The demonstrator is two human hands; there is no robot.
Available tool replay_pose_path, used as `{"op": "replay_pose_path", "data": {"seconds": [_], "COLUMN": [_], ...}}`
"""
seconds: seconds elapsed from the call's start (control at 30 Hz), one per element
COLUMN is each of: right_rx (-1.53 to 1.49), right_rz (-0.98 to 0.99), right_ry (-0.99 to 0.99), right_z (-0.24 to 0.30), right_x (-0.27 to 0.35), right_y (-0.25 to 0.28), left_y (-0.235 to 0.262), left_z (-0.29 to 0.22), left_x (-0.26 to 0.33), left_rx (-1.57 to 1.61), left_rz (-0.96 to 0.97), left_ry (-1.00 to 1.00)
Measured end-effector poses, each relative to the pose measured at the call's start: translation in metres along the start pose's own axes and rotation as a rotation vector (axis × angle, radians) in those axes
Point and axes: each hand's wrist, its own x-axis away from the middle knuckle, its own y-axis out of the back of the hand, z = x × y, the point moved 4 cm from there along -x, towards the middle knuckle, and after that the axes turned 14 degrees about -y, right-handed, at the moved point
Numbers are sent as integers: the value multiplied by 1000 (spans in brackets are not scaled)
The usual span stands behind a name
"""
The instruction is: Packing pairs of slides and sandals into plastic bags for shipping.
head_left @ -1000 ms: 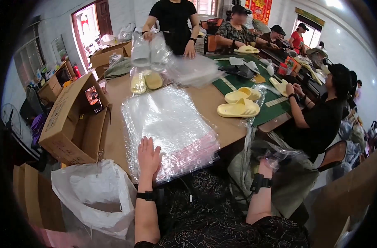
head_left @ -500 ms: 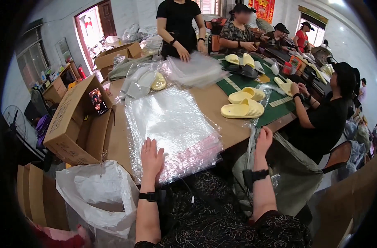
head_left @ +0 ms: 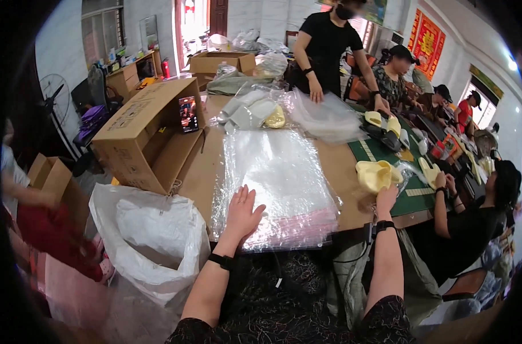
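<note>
My left hand (head_left: 242,213) lies flat, fingers slightly apart, on a stack of clear plastic bags (head_left: 272,163) with pink-edged openings toward me. At the right, my right hand (head_left: 388,199) is closed on a pale yellow slipper (head_left: 373,176), which is tilted up from the table. Part of a second yellow slipper shows just behind it; whether my fingers touch that one too, I cannot tell. Another yellow slipper (head_left: 428,172) is by the hands of a person seated at the right.
A cardboard box (head_left: 129,126) on its side, with a phone (head_left: 188,114) in it, stands left of the bags. Below it hangs a white woven sack (head_left: 152,241). A green mat (head_left: 413,198) bears more slippers. Across the table, a standing person touches loose clear bags (head_left: 324,117).
My right hand has reached forward and taken hold of a yellow slipper, which now tilts up. My left hand stays on the bags. The view has swung left, and a person in red trousers appears there.
</note>
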Motion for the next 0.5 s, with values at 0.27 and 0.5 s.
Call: {"op": "replay_pose_path", "data": {"seconds": [0.27, 0.5], "right_rx": [-491, -780], "right_rz": [23, 270], "right_ry": [637, 811], "right_z": [147, 235], "right_x": [50, 139], "right_y": [81, 125], "left_y": [2, 2], "left_z": [-2, 2], "left_x": [0, 3], "left_rx": [4, -35], "left_rz": [15, 22], "left_ry": [12, 7]}}
